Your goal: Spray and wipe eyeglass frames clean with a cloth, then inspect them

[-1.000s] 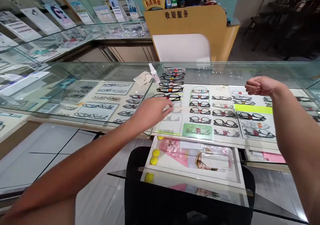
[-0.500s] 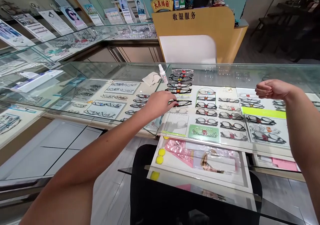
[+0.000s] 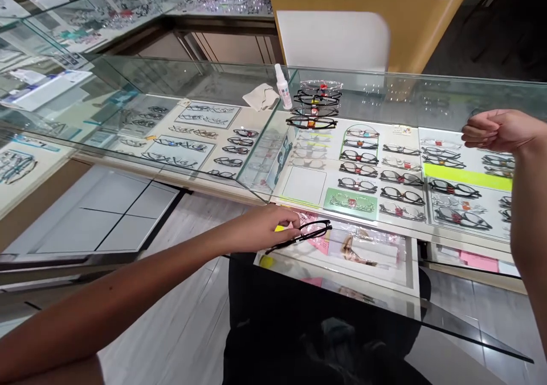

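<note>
Pinching black glasses [image 3: 304,236] in the left hand's [image 3: 277,228] closed grip above the near drawer [image 3: 413,265], with the right hand [image 3: 498,130] curled, contents hidden, over the worktop [image 3: 363,103] at right.

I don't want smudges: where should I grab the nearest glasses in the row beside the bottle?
I'd pinch the glasses by one frame end, from the near side: lenses fill most of the front, and other pairs sit close behind.

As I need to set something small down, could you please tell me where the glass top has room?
The glass top looks bare just left of the cloth and between the column of glasses and the right hand, above the displayed frames. Cloth, spray bottle and column crowd together.
</note>
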Demonstrator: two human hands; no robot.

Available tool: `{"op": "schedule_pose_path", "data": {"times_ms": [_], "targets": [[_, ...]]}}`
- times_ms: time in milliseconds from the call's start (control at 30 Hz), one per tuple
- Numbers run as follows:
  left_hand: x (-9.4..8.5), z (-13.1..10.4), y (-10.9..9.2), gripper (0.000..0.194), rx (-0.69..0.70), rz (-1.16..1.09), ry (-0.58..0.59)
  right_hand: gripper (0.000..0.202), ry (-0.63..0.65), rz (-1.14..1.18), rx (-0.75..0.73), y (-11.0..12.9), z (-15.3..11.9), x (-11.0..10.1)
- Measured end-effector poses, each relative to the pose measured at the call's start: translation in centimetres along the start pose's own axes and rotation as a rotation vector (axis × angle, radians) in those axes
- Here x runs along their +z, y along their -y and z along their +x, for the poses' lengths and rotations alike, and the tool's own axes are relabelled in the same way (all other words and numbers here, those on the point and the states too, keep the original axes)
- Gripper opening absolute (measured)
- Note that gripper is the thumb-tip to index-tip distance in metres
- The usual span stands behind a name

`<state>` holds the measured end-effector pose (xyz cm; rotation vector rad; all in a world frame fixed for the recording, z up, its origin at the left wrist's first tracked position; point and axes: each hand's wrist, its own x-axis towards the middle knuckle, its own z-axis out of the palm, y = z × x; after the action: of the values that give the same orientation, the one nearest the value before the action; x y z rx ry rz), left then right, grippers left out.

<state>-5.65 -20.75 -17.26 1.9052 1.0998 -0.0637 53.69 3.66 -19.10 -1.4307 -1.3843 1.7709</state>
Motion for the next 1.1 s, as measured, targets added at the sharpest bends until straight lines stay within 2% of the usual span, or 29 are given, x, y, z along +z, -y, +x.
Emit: {"op": "schedule_pose_path", "data": {"times_ms": [200, 433, 533, 667, 833, 1100], "targets": [[1.5, 2.8, 2.8, 0.025, -0.119, 0.095, -0.036, 0.043, 0.017, -0.051, -0.013, 0.0, 0.3, -0.8], [2.4, 6.6, 6.6, 0.017, -0.206, 0.325, -0.149, 0.048, 0.042, -0.050, -0.026, -0.8, 1.1, -2.1], [2.1, 8.8, 7.9, 0.018, -0.237, 0.464, -0.209, 0.051, 0.056, -0.045, -0.024, -0.8, 1.2, -2.3], [0.7, 11.5, 9.3, 0.019, -0.290, 0.514, -0.285, 0.051, 0.047, -0.050, -0.017, -0.6, 1.0, -1.9], [0.2, 13.6, 10.6, 0.020, -0.296, 0.501, -0.250, 0.048, 0.031, -0.064, -0.013, -0.4, 0.8, -1.4], [0.7, 14.6, 11.0, 0.025, -0.293, 0.462, -0.160, 0.044, 0.013, -0.068, -0.009, -0.4, 0.8, -1.4]]}}
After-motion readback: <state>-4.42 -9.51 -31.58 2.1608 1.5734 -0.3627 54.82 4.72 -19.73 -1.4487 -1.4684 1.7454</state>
